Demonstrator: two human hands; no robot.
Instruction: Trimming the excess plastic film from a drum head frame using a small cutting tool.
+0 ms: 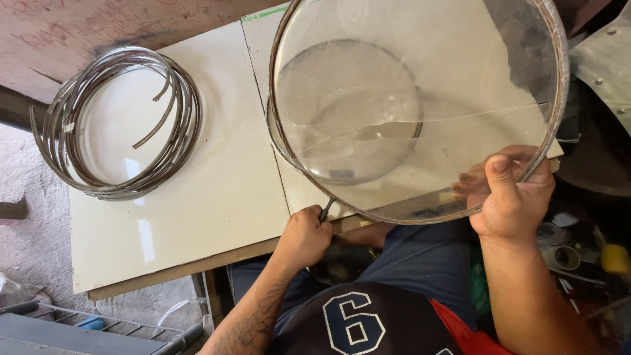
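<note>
Cream-topped bench [217,197] carried a coil of metal strip [118,121]. Above it, the right hand [513,197] pinched the rim of a clear round dish [420,98]; it looked light, slippery and brittle, best held by its banded edge. The left hand [303,236] was closed on a thin tool [325,209], its tip hidden.

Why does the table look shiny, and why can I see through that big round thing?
Head view: daylight glares off the glossy table in pale streaks; the hoop holds clear film, so the table shows through it, faintly hazed; the wire coil is sharp.
</note>
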